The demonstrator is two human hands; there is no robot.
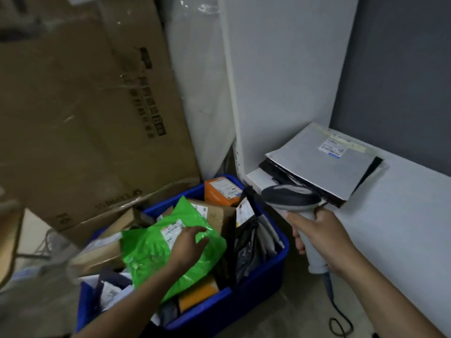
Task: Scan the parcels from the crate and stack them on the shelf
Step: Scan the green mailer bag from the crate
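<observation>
Nearest the lens are the two forearms, reaching in from the bottom edge. The right hand (319, 240) is wrapped round the pale handle of a scanner (292, 198), fingers curled about the grip. The scanner's dark head is turned toward the crate, between it and the parcels on the shelf. The left hand (188, 245) lies on top of a green mailer bag (151, 259), fingers loosely spread and covering part of its white label. Whether any fingertip pinches the plastic cannot be told.

The largest thing is a big cardboard box (85, 118) with dark print, leaning tilted behind the crate at the left. Next comes the white shelf (402, 228) at the right, with a grey wall behind it. On its left end lies a grey flat parcel (322, 167), label up, atop a short stack of dark and white flat parcels. The blue crate (244, 296) stands on the floor just left of the shelf, piled full. The green bag sits uppermost in its middle. Black poly bags (246, 247) stand along the crate's right wall, a brown carton (217, 215) lies behind the green bag, and an orange box (220, 191) fills the far corner. A dark cable (339, 313) hangs from the scanner's handle to the floor.
</observation>
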